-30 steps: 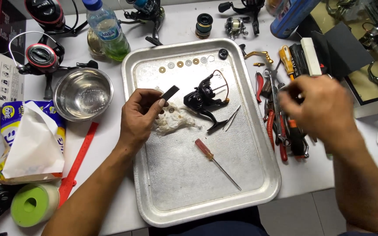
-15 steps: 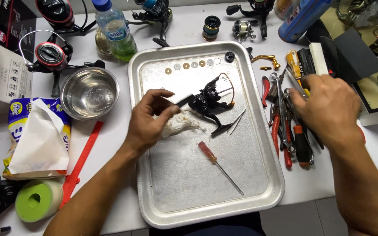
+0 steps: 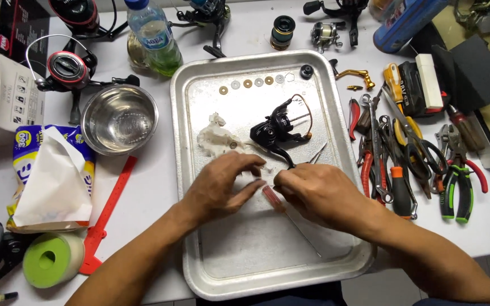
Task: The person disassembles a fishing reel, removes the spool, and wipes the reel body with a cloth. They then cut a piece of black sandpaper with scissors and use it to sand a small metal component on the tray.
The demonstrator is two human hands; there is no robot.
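My left hand [image 3: 219, 190] and my right hand [image 3: 319, 192] meet fingertip to fingertip over the middle of a metal tray [image 3: 199, 249]. They hover just above a red-handled screwdriver [image 3: 272, 198] lying on the tray. Whether either hand pinches a small part is hidden by the fingers. A black fishing reel body [image 3: 273, 133] lies just beyond the hands, with a crumpled white tissue [image 3: 215, 139] to its left. A row of small washers [image 3: 250, 84] sits along the tray's far edge.
Pliers, scissors and screwdrivers [image 3: 404, 158] lie in a heap right of the tray. On the left stand a steel bowl [image 3: 119, 119], a tissue pack [image 3: 49, 175], a red ruler [image 3: 109, 209] and a green tape roll [image 3: 49, 258]. A water bottle [image 3: 153, 37] and more reels [image 3: 66, 68] stand at the back.
My right hand came from the tool heap onto the tray. My left hand drew back from the reel toward me. Both now meet above the screwdriver.
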